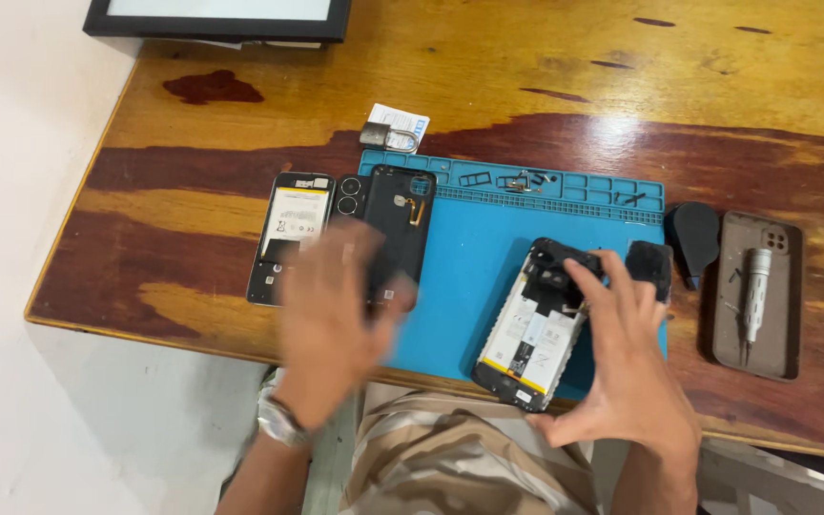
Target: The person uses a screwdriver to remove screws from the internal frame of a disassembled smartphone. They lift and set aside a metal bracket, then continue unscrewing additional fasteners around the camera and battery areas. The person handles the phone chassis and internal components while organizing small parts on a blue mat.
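Steadying opened phone at near right of blue mat with right hand, fingers spread, fingertips on its camera end; left hand blurred, open, empty, hovering over black back cover; judged mid-disassembly, next needing small part lifted.

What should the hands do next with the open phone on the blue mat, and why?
Probably bring the left hand over to steady the open phone. The phone hangs a little over the edge of the blue mat near the table's edge, and only the right hand touches it, fingers at its top. The left hand is blurred, above another opened phone.
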